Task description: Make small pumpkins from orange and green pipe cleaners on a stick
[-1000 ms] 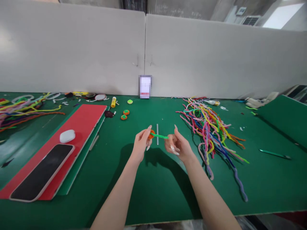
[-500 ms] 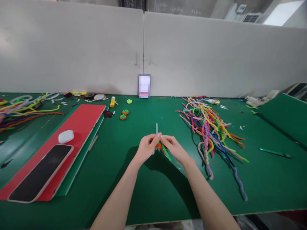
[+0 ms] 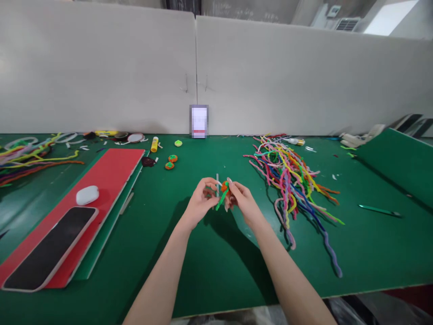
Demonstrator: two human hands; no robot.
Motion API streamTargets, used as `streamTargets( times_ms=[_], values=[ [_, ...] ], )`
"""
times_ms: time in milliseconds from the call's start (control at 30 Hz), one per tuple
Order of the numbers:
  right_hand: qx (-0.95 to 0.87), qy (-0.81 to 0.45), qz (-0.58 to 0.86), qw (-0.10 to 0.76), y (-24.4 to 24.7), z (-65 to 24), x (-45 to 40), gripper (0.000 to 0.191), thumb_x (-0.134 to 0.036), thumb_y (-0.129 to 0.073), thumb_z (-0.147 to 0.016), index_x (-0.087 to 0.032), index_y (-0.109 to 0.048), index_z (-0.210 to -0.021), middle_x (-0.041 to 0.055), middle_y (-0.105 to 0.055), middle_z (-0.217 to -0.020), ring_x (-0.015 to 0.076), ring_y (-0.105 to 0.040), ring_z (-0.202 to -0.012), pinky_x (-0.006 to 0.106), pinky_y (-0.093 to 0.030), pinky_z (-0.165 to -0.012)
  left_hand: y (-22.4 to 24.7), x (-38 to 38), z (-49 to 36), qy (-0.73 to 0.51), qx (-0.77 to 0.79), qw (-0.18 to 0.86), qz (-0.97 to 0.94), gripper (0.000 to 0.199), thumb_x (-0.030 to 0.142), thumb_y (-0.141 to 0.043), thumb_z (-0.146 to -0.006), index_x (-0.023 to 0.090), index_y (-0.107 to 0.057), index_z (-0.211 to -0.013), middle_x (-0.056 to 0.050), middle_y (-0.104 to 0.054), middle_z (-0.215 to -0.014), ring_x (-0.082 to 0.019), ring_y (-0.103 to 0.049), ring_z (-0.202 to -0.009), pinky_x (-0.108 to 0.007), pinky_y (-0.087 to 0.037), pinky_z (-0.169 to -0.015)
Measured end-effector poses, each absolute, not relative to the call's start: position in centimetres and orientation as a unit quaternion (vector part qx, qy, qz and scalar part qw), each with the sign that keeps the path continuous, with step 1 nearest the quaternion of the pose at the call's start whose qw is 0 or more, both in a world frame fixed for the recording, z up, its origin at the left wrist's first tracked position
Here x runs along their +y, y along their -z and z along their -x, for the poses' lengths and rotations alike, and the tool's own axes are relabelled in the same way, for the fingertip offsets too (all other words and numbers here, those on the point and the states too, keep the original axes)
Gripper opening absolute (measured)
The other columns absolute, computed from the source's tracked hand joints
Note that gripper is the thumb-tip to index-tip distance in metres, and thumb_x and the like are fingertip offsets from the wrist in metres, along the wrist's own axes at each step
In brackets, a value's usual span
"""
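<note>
The fingers of the right hand (image 3: 244, 201) are closed in a pinch on a small orange piece (image 3: 224, 187) topped with green, held above the middle of the green table (image 3: 199, 289); those of the left hand (image 3: 198, 201) are curled, thumb and forefinger parted, and I can't tell whether they grip the green strand (image 3: 221, 200) hanging from that piece. I'd judge the orange body made and the green top part-shaped, with its loose tail left over. Two similar orange pieces (image 3: 172, 158) lie farther back, looking finished. As for writing, the propped phone (image 3: 199, 122) has a blurred screen, the yellow tube (image 3: 154, 144) shows no legible label, and faint marks on the wall (image 3: 250, 10) defy reading.
</note>
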State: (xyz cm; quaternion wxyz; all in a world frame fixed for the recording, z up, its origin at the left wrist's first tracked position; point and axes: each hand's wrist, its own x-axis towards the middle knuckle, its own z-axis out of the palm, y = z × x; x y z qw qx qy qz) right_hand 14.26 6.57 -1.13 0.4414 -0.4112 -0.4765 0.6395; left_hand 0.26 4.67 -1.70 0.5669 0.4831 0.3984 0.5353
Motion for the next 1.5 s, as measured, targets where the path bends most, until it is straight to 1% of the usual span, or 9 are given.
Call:
streamTargets(
  times_ms=[200,467,633,767,933,1067,1233,1400,1500],
  values=[
    [-0.455,-0.674,0.4,0.423,1.0,-14.2,6.5,0.033,-0.05,-0.053,-0.075,-0.019,-0.045,-0.065,-0.0069,-0.046,-0.041,0.0068,-0.043,-0.033,0.019,-0.027,-0.035,1.7,4.5,-0.2,-0.505,0.39,0.548,-0.54,0.02,0.024,-0.064,-0.069,0.024,-0.064,-0.09,-0.001,-0.043,-0.088,-0.009,-0.043,-0.071,-0.022,-0.038,-0.062],
    [-0.484,-0.641,0.418,0.425,0.9,-14.3,6.5,0.034,-0.045,-0.054,-0.075,-0.017,-0.047,-0.058,-0.0058,-0.046,-0.04,0.006,-0.043,-0.034,0.019,-0.028,-0.037,1.5,4.7,-0.1,-0.486,0.433,0.498,-0.573,0.012,0.031,-0.064,-0.069,0.024,-0.067,-0.078,0.0,-0.041,-0.082,-0.009,-0.042,-0.07,-0.023,-0.036,-0.062],
    [-0.527,-0.58,0.457,0.421,0.8,-14.5,6.8,0.038,-0.051,-0.052,-0.074,-0.017,-0.047,-0.056,-0.0048,-0.045,-0.04,0.0072,-0.043,-0.035,0.02,-0.03,-0.037,1.4,4.8,0.1,-0.442,0.476,0.432,-0.625,0.013,0.034,-0.063,-0.069,0.022,-0.066,-0.074,0.001,-0.045,-0.076,-0.008,-0.039,-0.062,-0.022,-0.034,-0.057],
    [-0.601,-0.543,0.435,0.393,0.8,-14.7,6.7,0.037,-0.053,-0.046,-0.076,-0.017,-0.05,-0.067,-0.004,-0.048,-0.047,0.0084,-0.045,-0.04,0.021,-0.036,-0.041,1.6,4.9,0.1,-0.439,0.497,0.401,-0.632,0.013,0.03,-0.061,-0.071,0.018,-0.062,-0.067,0.001,-0.052,-0.07,-0.009,-0.041,-0.059,-0.022,-0.033,-0.055],
    [-0.654,-0.479,0.447,0.378,1.6,-14.8,6.5,0.034,-0.045,-0.066,-0.062,-0.019,-0.049,-0.074,-0.0042,-0.051,-0.06,0.0089,-0.046,-0.049,0.021,-0.037,-0.045,1.8,4.9,0.0,-0.427,0.516,0.374,-0.641,0.006,0.022,-0.058,-0.071,0.018,-0.059,-0.067,0.001,-0.055,-0.068,-0.01,-0.046,-0.061,-0.022,-0.034,-0.056],
    [-0.658,-0.434,0.482,0.382,2.5,-14.5,6.6,0.031,-0.049,-0.055,-0.072,-0.019,-0.05,-0.068,-0.0029,-0.053,-0.054,0.0096,-0.046,-0.046,0.022,-0.036,-0.043,1.9,4.7,-0.3,-0.42,0.522,0.343,-0.659,0.006,0.017,-0.054,-0.072,0.018,-0.058,-0.067,0.002,-0.055,-0.069,-0.01,-0.048,-0.064,-0.022,-0.036,-0.059],
    [-0.607,-0.473,0.489,0.41,2.8,-14.1,6.8,0.036,-0.053,-0.05,-0.075,-0.018,-0.05,-0.068,-0.0025,-0.053,-0.05,0.0098,-0.049,-0.04,0.021,-0.037,-0.038,1.9,4.6,-0.8,-0.432,0.523,0.339,-0.652,0.003,0.02,-0.056,-0.072,0.019,-0.058,-0.073,0.002,-0.056,-0.072,-0.011,-0.05,-0.067,-0.023,-0.037,-0.061],
    [-0.552,-0.54,0.471,0.426,2.3,-13.8,7.0,0.039,-0.055,-0.047,-0.075,-0.017,-0.049,-0.066,-0.0031,-0.051,-0.042,0.009,-0.047,-0.034,0.02,-0.034,-0.033,1.7,4.5,-1.1,-0.478,0.52,0.347,-0.617,0.01,0.025,-0.055,-0.074,0.019,-0.055,-0.083,0.001,-0.057,-0.076,-0.011,-0.051,-0.068,-0.023,-0.038,-0.062],
    [-0.53,-0.561,0.475,0.422,2.0,-13.6,7.1,0.042,-0.057,-0.046,-0.075,-0.017,-0.049,-0.064,-0.001,-0.053,-0.042,0.0091,-0.048,-0.033,0.02,-0.033,-0.032,1.7,4.6,-1.1,-0.519,0.534,0.327,-0.582,0.012,0.031,-0.05,-0.079,0.019,-0.05,-0.082,0.001,-0.055,-0.072,-0.01,-0.049,-0.064,-0.022,-0.037,-0.06]
  ],
)
